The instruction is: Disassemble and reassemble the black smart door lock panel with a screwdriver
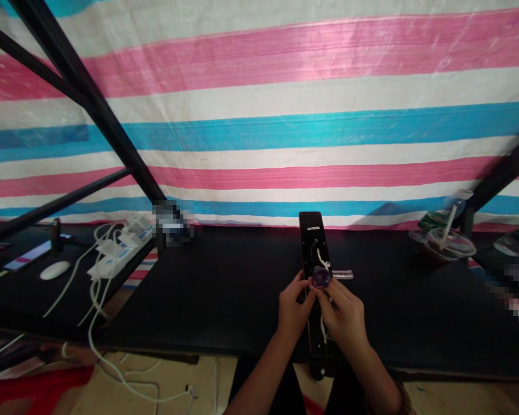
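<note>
A round, purple, see-through piece (321,278) sat between the fingertips of both grips, over a long black panel (311,226). The left grip (293,305) was pinched on its near left side, and the right grip (346,314) was closed around its right edge. The panel lay on the bench (216,288) beneath both grips, reaching away beyond them and back toward the person, with a white cable (322,260) just past the fingertips. A slim, pale strip (343,274) lay just beyond the right grip. Well to the right of the grips stood a lidded cup (450,245) with a straw; far to their left were a power strip (120,257) and a white mouse (55,270).
</note>
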`<state>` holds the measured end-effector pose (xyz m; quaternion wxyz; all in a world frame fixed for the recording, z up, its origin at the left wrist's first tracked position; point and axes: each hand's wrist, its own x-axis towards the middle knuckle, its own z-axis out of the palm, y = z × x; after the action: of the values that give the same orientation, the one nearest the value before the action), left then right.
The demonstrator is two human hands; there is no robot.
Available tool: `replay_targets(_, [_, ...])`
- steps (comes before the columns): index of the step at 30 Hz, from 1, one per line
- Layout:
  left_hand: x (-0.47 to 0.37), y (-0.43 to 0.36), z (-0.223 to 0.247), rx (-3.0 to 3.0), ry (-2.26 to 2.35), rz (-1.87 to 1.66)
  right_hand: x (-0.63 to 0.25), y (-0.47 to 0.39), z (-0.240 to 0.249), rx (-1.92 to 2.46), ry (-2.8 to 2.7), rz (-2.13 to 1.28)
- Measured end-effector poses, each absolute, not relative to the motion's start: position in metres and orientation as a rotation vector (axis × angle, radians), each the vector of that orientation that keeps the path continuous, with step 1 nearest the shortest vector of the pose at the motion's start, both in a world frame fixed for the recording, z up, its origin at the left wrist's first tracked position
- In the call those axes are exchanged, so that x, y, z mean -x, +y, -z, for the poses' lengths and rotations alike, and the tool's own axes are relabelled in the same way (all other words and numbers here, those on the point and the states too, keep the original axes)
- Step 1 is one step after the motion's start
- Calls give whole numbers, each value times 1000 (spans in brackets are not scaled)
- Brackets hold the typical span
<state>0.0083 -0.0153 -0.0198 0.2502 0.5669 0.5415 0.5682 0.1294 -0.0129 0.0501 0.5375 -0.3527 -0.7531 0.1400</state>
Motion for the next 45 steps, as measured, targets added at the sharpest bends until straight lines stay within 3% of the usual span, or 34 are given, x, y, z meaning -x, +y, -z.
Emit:
replay_targets(9, [-9,-15,20,-1532,1480,-1561,-139,-12,-46,872,-1762,-278])
replay_targets(17, [-9,-14,24,-1546,1500,-1575,-146,-14,-40,933,-1646,-467])
replay_targets(26, [24,-20,23,-1741,1713,-1577,-156,-13,-23,943,-944,-849])
replay_targets(30, [81,-24,27,-1849,2002,-1312,-171,13,-31,853,-715,-829])
replay_targets(35, [106,-22,32,-1866,2242,-1024,-175,80,-66,782,-978,-608])
replay_targets(38, [79,-23,26,-1756,2262,-1114,-165,127,-83,775,-1216,-513])
replay_targets(41, [31,-30,22,-1630,2048,-1324,-155,163,-88,840,-1437,-435])
replay_targets(45, [-24,-45,33,-1624,1765,-1284,-149,185,-85,916,-1601,-338])
